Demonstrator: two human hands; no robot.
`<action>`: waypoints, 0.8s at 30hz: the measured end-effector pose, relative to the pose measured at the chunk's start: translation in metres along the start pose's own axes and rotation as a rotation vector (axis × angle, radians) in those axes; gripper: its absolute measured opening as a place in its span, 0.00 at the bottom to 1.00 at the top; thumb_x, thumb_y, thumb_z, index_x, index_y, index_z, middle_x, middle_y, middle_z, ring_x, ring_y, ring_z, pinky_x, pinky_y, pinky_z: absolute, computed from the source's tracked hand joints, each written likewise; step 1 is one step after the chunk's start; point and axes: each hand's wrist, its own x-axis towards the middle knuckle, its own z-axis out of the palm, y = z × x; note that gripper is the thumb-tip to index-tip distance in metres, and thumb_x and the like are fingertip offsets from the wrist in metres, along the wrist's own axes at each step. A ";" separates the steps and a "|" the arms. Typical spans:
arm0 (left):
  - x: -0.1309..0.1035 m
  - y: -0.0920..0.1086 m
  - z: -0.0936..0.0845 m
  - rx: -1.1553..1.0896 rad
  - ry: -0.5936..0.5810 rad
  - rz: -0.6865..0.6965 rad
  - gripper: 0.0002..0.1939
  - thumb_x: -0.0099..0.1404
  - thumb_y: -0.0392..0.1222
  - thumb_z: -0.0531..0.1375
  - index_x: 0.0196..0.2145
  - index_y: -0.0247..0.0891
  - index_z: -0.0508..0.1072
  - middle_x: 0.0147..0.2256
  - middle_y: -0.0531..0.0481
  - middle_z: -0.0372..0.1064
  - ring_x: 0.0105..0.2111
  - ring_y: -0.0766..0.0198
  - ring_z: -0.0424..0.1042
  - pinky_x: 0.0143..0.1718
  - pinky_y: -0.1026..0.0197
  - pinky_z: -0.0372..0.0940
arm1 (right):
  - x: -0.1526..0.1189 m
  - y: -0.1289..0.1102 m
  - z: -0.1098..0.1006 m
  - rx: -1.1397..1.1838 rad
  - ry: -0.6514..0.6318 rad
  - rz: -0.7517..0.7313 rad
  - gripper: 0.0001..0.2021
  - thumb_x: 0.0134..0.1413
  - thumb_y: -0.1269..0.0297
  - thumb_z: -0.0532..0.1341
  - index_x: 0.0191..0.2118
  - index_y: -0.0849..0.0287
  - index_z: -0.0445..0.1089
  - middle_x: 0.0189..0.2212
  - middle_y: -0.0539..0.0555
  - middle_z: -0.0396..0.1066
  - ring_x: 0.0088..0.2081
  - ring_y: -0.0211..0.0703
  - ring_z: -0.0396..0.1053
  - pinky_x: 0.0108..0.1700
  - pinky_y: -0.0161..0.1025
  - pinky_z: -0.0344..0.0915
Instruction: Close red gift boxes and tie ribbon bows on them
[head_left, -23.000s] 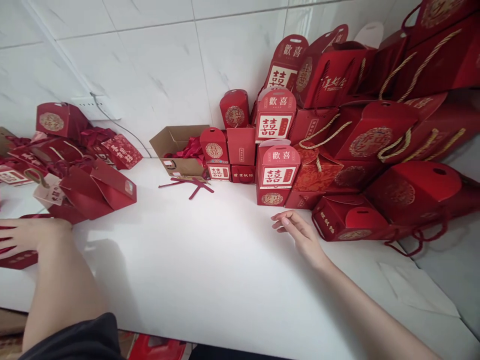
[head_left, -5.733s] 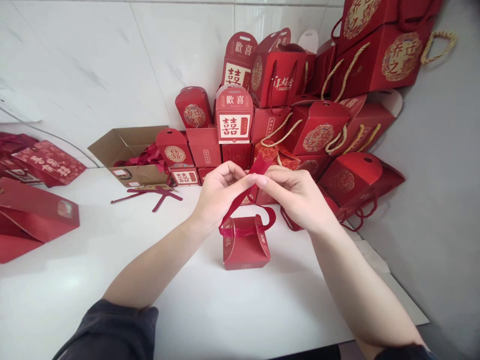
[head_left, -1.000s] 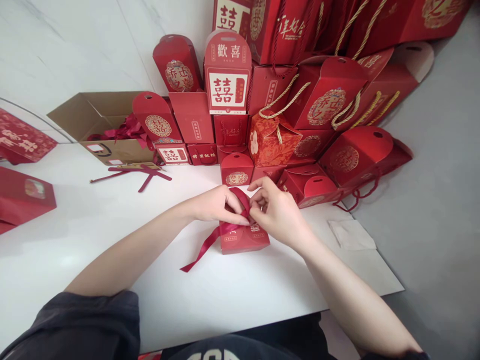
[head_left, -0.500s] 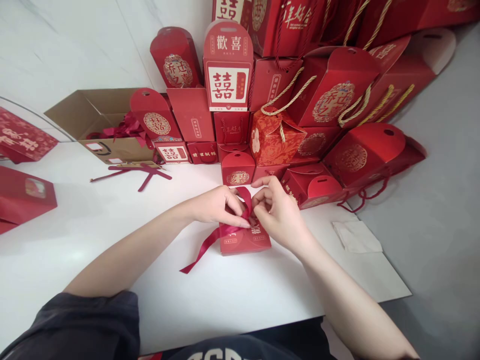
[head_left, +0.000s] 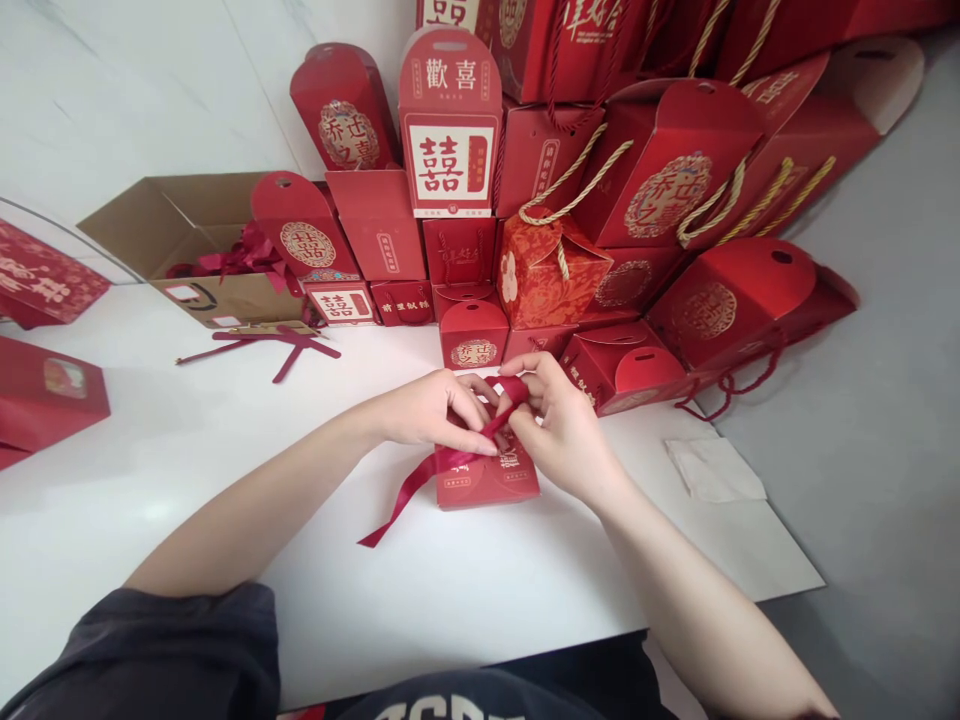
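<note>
A small red gift box point(head_left: 487, 486) with pale printed characters sits on the white table under both hands. Across its top runs a dark red satin ribbon point(head_left: 405, 493), one loose tail trailing to the lower left over the table. My left hand point(head_left: 439, 412) is closed on the ribbon from the left, thumb and fingers pinching it just above the box. From the right, my right hand point(head_left: 553, 415) pinches another stretch of the same ribbon, drawn up in a loop between the hands. The box's far side is hidden by my fingers.
Stacked red gift boxes point(head_left: 450, 170) and rope-handled bags stand behind. An open cardboard box point(head_left: 247, 295) at back left holds red ribbons. Cut ribbon pieces point(head_left: 289, 347) lie before it. A folded white tissue point(head_left: 716, 468) is at right, a red box point(head_left: 52, 395) at far left.
My right hand has taken the upright part of the ribbon, which now stretches right into its fingers. My left hand has kept nearly the same place, and the box has stayed put.
</note>
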 end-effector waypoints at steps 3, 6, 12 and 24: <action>0.000 -0.001 0.001 -0.004 0.012 -0.002 0.13 0.55 0.43 0.68 0.18 0.36 0.75 0.27 0.47 0.70 0.46 0.60 0.67 0.50 0.60 0.63 | 0.001 0.000 -0.002 0.222 -0.113 0.011 0.17 0.53 0.74 0.51 0.49 0.54 0.57 0.29 0.46 0.69 0.28 0.36 0.67 0.33 0.34 0.62; 0.000 -0.001 0.001 -0.011 0.001 0.030 0.07 0.56 0.41 0.67 0.23 0.37 0.79 0.30 0.48 0.71 0.43 0.62 0.67 0.48 0.60 0.64 | 0.000 -0.004 -0.002 0.167 -0.150 0.014 0.18 0.54 0.67 0.59 0.51 0.54 0.59 0.33 0.48 0.70 0.31 0.36 0.68 0.35 0.36 0.64; 0.000 -0.003 0.000 0.037 -0.004 -0.004 0.09 0.56 0.44 0.68 0.23 0.38 0.80 0.28 0.46 0.75 0.48 0.59 0.66 0.56 0.56 0.59 | 0.002 0.004 -0.002 0.201 -0.070 -0.015 0.14 0.58 0.66 0.59 0.50 0.58 0.62 0.36 0.53 0.73 0.38 0.39 0.73 0.42 0.40 0.69; 0.002 -0.015 -0.007 -0.095 -0.088 0.052 0.03 0.57 0.40 0.67 0.31 0.42 0.83 0.33 0.45 0.80 0.52 0.58 0.66 0.56 0.54 0.60 | -0.011 -0.007 -0.058 0.332 -0.498 -0.248 0.11 0.55 0.70 0.65 0.45 0.58 0.75 0.35 0.54 0.80 0.36 0.43 0.79 0.38 0.38 0.77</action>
